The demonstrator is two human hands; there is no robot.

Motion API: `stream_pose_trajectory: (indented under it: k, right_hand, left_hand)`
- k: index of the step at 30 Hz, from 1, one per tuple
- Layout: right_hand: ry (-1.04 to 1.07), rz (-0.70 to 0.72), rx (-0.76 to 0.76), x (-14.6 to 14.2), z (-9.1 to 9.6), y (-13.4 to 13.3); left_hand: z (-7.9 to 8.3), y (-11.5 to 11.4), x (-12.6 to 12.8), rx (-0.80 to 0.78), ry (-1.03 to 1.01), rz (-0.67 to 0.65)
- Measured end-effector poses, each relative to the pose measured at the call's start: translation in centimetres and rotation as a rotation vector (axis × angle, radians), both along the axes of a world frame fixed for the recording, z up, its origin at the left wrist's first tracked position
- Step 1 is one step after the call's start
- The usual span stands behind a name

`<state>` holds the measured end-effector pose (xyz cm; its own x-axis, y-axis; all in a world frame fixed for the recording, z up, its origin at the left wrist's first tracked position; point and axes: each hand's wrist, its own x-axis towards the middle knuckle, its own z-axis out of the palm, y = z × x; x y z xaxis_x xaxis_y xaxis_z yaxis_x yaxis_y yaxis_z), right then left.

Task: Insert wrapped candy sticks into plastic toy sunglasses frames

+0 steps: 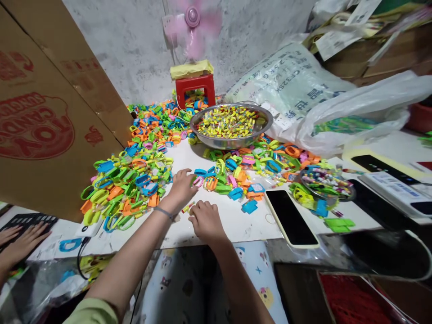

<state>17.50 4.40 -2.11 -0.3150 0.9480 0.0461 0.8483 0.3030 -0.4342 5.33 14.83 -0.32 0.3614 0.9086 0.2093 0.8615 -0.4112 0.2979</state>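
Note:
My left hand [182,186] reaches forward over the white table [236,225], fingers bent down onto a green plastic ring piece [193,180] at the edge of a pile of coloured plastic pieces [131,184]. My right hand [205,220] rests just behind it on the table, fingers curled, with a small yellow and red candy tube [187,208] lying at its fingertips. Whether the right hand grips anything is hidden. A steel bowl [231,121] full of yellow candy tubes stands further back.
A phone [290,219] lies face up to the right. Beside it is a small dish of mixed candies [326,182]. Cardboard boxes [43,121] wall off the left. Another person's hands [20,240] rest on a keyboard at far left. White sacks [320,99] and a pink fan [193,22] stand behind.

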Motion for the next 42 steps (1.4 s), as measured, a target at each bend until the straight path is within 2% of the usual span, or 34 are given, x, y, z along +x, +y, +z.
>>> stream_pose_trajectory:
  k: [2, 5, 8, 10, 12, 15, 18, 22, 24, 26, 29, 31, 33, 36, 40, 42]
  right_hand:
    - [0.009, -0.007, -0.016, 0.1, -0.4, 0.0]
    - [0.031, -0.028, -0.008, 0.0, -0.9, 0.2]
    - [0.085, -0.049, -0.001, 0.3, -1.0, 0.4]
    - [0.286, -0.044, 0.028, 0.8, -0.7, 0.5]
    - [0.602, -0.029, 0.074, 1.6, -0.3, 0.5]
    - [0.95, -0.043, 0.112, 2.3, 0.3, 0.4]
    - [1.089, -0.091, 0.09, 2.4, 0.7, 0.3]
    - [1.062, -0.137, 0.177, 1.8, 1.2, 0.1]
    - [1.056, -0.183, 0.214, 1.7, 1.6, -0.1]
    - [1.174, -0.202, 0.124, 1.6, 2.0, -0.5]
    - [1.435, -0.133, -0.178, 1.5, 2.4, -1.0]
    - [1.477, -0.005, -0.39, 1.3, 2.6, -1.2]
    - [1.45, 0.108, -0.503, 1.2, 2.7, -1.4]
    - [1.44, 0.087, -0.441, 1.2, 2.8, -1.4]
    - [1.415, -0.035, -0.207, 1.2, 2.5, -1.7]
    - [1.403, -0.057, -0.089, 1.1, 2.3, -1.8]
  left_hand:
    - [-1.3, 0.5, 0.9, -0.01, -0.035, -0.01]
    - [-2.0, 0.9, 1.1, -0.005, -0.102, 0.001]
    - [-1.5, 0.7, 0.6, 0.013, -0.189, 0.024]
    - [-0.8, -0.2, 0.0, 0.017, -0.267, 0.035]
    - [-0.1, -1.7, -0.6, -0.025, -0.416, 0.034]
    - [0.7, -4.9, -1.3, -0.225, -0.825, 0.054]
    - [1.1, -8.4, -1.6, -0.455, -1.123, 0.122]
    - [1.5, -11.4, -1.9, -0.56, -1.255, 0.172]
    - [1.7, -12.2, -2.0, -0.541, -1.274, 0.187]
    - [1.8, -12.6, -2.0, -0.492, -1.277, 0.191]
    - [2.1, -13.2, -2.0, -0.425, -1.295, 0.19]
    - [2.3, -13.5, -1.9, -0.429, -1.322, 0.182]
    - [2.6, -13.7, -1.8, -0.454, -1.339, 0.17]
    - [3.1, -13.9, -2.0, -0.397, -1.255, 0.177]
    - [4.0, -14.1, -2.7, -0.178, -0.886, 0.223]
    - [4.4, -14.4, -3.1, -0.127, -0.765, 0.204]
